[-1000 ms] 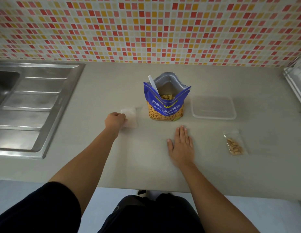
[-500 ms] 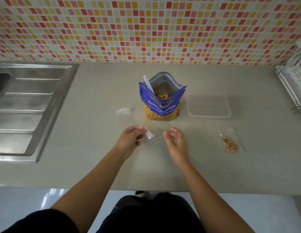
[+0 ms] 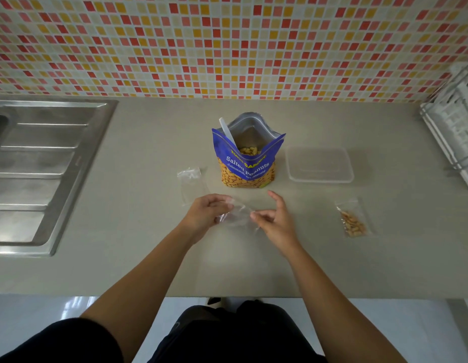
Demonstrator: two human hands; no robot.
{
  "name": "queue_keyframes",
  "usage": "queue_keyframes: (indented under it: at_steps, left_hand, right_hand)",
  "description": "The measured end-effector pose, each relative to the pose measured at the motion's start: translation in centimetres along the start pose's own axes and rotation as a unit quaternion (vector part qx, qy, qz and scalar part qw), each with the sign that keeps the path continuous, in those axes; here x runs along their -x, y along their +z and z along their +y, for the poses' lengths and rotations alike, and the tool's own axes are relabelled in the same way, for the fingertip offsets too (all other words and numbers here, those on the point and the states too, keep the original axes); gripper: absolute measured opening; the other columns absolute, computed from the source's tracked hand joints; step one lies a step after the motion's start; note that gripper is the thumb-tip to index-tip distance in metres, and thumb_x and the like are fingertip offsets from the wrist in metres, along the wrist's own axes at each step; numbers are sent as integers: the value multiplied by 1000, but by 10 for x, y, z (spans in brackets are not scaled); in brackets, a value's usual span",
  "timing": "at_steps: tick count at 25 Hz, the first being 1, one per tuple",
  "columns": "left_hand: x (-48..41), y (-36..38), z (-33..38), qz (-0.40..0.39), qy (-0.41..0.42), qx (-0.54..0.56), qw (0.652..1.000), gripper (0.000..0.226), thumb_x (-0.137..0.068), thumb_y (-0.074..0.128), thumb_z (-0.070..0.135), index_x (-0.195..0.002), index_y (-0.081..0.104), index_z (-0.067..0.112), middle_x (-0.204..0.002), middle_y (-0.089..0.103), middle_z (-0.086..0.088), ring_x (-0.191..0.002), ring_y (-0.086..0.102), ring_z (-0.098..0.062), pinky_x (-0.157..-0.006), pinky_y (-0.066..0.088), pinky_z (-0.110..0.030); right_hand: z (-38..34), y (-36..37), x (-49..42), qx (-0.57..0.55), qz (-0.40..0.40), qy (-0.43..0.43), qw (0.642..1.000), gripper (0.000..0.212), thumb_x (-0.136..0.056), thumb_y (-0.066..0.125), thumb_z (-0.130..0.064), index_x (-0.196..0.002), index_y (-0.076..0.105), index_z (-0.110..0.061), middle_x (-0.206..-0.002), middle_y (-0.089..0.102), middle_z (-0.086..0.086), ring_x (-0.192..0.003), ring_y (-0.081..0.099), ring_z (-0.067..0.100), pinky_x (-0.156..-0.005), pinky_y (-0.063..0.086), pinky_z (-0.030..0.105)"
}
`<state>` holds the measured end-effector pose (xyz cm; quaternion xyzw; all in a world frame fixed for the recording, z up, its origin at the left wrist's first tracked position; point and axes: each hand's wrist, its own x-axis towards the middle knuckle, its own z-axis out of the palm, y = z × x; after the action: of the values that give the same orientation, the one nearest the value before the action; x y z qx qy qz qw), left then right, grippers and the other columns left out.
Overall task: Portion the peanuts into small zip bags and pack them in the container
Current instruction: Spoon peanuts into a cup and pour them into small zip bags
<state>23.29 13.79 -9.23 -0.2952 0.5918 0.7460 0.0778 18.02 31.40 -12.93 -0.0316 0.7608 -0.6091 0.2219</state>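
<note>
A blue bag of salted peanuts (image 3: 247, 163) stands open on the counter, a white spoon (image 3: 226, 129) leaning inside it. To its right sits a clear plastic container (image 3: 320, 166), nothing in it. A small zip bag holding peanuts (image 3: 353, 221) lies further right and nearer. In front of the peanut bag, my left hand (image 3: 206, 214) and my right hand (image 3: 273, 218) each pinch an end of an empty clear zip bag (image 3: 237, 216) just above the counter. More empty zip bags (image 3: 191, 183) lie to the left of the peanut bag.
A steel sink with a ribbed drainboard (image 3: 42, 163) fills the left side. A white dish rack (image 3: 455, 132) stands at the right edge. The tiled wall (image 3: 227, 43) runs along the back, and the counter's front edge (image 3: 227, 292) is close to my body.
My left hand took one empty zip bag from the pile and brought it in front of the peanut bag. My right hand lifted off the counter and pinched the bag's other end.
</note>
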Motion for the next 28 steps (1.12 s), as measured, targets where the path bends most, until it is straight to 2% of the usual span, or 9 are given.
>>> queue_keyframes:
  at_steps: [3,6,8,13,16,19,23,26,28]
  left_hand:
    - [4,7,0,-23,-23,22,999,14,-81,67,1,-80,60,13,-54,58,7,-47,51,-5,-52,45,-17]
    - [5,14,0,-6,-18,57,998,21,-81,66,0,-73,55,15,-48,57,10,-41,50,-1,-48,44,-15]
    - [3,15,1,10,-5,66,998,22,-81,66,0,-71,53,14,-47,59,9,-40,51,0,-47,44,-13]
    - [3,17,-3,-14,-41,140,989,10,-90,56,8,-82,64,7,-56,61,4,-50,54,-2,-51,50,-14]
    - [3,14,-6,-47,-63,167,983,15,-92,51,5,-93,65,4,-73,71,-1,-63,67,-6,-62,57,-19]
    - [3,13,-6,-45,-62,118,990,12,-91,52,2,-92,63,5,-81,67,-10,-64,69,-12,-67,59,-26]
    - [6,20,1,-51,-41,176,982,14,-89,51,-4,-90,63,4,-69,70,-3,-58,67,-9,-60,58,-21]
    - [9,24,4,-89,-57,221,969,10,-83,56,1,-87,63,7,-59,66,0,-50,61,-7,-55,54,-17]
    - [11,29,5,-100,-68,258,959,6,-72,64,9,-76,68,11,-56,63,2,-47,59,-4,-50,52,-15]
  right_hand:
    - [-2,-6,-4,-10,7,-2,1000,72,-83,66,-6,-142,26,-20,-77,68,-3,-64,61,-4,-77,48,21]
    - [-4,-4,-1,-116,17,40,992,69,-84,67,-10,-139,29,-25,-84,65,-2,-65,60,3,-70,48,25]
    - [-6,-3,2,-153,6,52,987,71,-79,72,-9,-135,32,-27,-86,64,-1,-70,61,7,-71,48,27]
    - [-10,-5,4,-126,20,26,992,65,-78,69,2,-127,35,-24,-79,67,2,-65,65,1,-65,50,14]
    - [-12,-9,1,-107,24,11,994,63,-81,67,0,-129,35,-25,-81,69,2,-65,65,-1,-70,51,18]
    - [-13,-12,-2,-109,30,7,994,58,-83,66,-4,-130,38,-25,-81,67,2,-71,64,6,-76,50,20]
    - [-14,-9,-7,-106,28,18,994,57,-82,68,-6,-127,39,-26,-80,64,-1,-73,62,9,-75,49,24]
    - [-14,-9,-7,-102,31,29,994,55,-80,70,-10,-125,42,-25,-80,64,-3,-72,62,7,-68,49,17]
    - [-15,-7,-6,-128,31,33,991,50,-81,69,-10,-123,45,-20,-77,64,-2,-68,61,6,-65,49,15]
